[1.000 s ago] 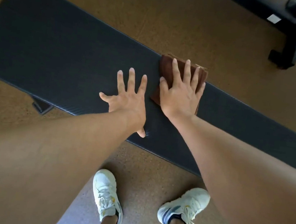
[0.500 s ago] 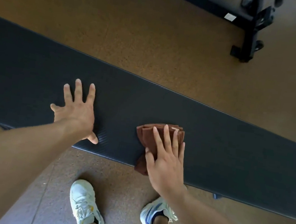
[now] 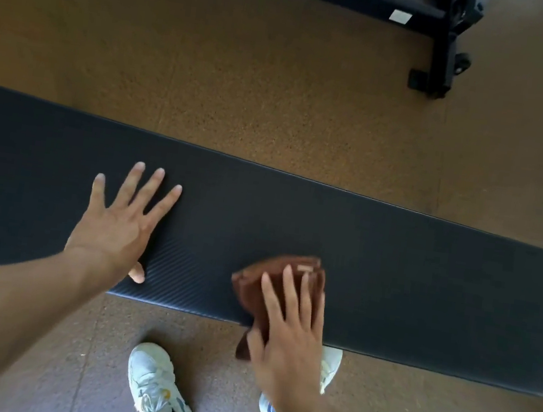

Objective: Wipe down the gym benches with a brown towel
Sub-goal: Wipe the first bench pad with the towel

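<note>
We press the folded brown towel flat with our right hand, fingers straight; left hand splayed wide on the worktop.

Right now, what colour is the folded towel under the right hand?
Brown, reddish in tone; the folded towel shows in the head view, the only one.

The brown towel lay folded in layers on the near edge of the desk, one corner drooping over that edge, a pale tag, perhaps a label, on top. The desk was a long black padded bench with a ribbed surface.
</note>
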`<action>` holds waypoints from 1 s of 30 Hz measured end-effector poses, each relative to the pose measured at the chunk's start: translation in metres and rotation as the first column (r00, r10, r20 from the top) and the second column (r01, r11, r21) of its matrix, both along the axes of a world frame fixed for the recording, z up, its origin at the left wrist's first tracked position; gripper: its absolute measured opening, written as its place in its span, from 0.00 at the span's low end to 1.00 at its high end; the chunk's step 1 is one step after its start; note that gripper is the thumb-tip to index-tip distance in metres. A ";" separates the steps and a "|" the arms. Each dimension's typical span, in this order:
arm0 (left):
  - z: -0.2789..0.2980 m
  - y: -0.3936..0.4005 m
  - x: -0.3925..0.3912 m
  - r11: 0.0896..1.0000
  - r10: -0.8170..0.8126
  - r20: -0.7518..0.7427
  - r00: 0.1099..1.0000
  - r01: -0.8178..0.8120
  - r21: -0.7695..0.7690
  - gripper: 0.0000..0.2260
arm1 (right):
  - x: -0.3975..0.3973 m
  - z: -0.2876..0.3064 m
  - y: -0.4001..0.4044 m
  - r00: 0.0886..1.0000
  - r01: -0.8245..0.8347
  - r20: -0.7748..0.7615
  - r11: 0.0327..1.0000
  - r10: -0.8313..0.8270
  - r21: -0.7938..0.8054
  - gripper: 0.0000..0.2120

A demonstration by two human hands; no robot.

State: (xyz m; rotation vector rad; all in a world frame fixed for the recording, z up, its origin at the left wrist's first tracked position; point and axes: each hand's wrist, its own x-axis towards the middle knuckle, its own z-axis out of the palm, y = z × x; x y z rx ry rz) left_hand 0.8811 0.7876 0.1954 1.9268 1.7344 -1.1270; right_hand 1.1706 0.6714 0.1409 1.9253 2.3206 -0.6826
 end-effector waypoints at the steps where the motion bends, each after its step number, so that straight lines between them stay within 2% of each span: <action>1: 0.002 0.003 0.007 1.000 -0.020 0.010 1.000 0.020 -0.006 0.70 | 0.006 -0.002 -0.013 1.000 -0.028 0.001 0.999 0.028 -0.032 0.37; 3: 0.005 0.008 0.025 0.993 -0.114 0.058 0.992 0.115 -0.015 0.65 | 0.009 -0.007 0.001 1.000 -0.016 -0.006 0.997 0.016 -0.076 0.35; 5: 0.007 0.016 0.045 0.978 -0.198 0.152 0.968 0.206 -0.036 0.61 | 0.006 -0.009 0.052 0.994 0.108 -0.017 0.992 -0.110 -0.068 0.34; 7: 0.010 0.029 0.070 0.992 -0.115 0.248 0.962 0.125 -0.028 0.63 | 0.008 -0.010 0.122 0.972 0.231 -0.017 0.971 -0.232 -0.068 0.33; 10: 0.005 0.048 0.115 1.000 0.005 0.338 0.941 -0.005 0.001 0.66 | 0.030 -0.007 0.192 0.975 0.220 0.023 0.969 -0.219 -0.112 0.33; 12: 0.001 0.054 0.145 0.999 0.043 0.359 0.932 -0.036 -0.027 0.67 | 0.046 -0.005 0.183 0.988 0.157 0.015 0.985 -0.156 -0.078 0.33; 15: -0.003 0.059 0.186 0.996 0.055 0.355 0.933 -0.024 -0.091 0.69 | 0.069 -0.007 0.090 0.987 0.156 0.019 0.988 -0.157 0.011 0.36; 18: -0.006 0.068 0.215 0.988 0.049 0.339 0.940 0.004 -0.154 0.71 | 0.095 -0.006 -0.011 0.982 0.178 0.061 0.983 -0.176 -0.030 0.42; 20: -0.012 0.070 0.229 0.979 0.094 0.335 0.937 -0.026 -0.203 0.71 | 0.106 -0.012 -0.026 0.989 0.126 0.080 0.990 -0.121 -0.062 0.42; 23: -0.024 0.062 0.242 0.974 0.171 0.321 0.931 -0.112 -0.196 0.73 | 0.111 -0.016 0.025 0.988 0.157 0.008 0.987 -0.157 -0.025 0.39; 27: -0.031 0.056 0.243 0.963 0.259 0.397 0.881 -0.203 -0.177 0.73 | 0.131 -0.017 0.119 0.998 0.048 -0.041 0.999 -0.048 0.001 0.37; 30: -0.030 0.055 0.244 0.966 0.251 0.371 0.894 -0.209 -0.150 0.72 | 0.147 -0.015 0.175 0.987 0.162 -0.003 0.986 -0.162 -0.035 0.36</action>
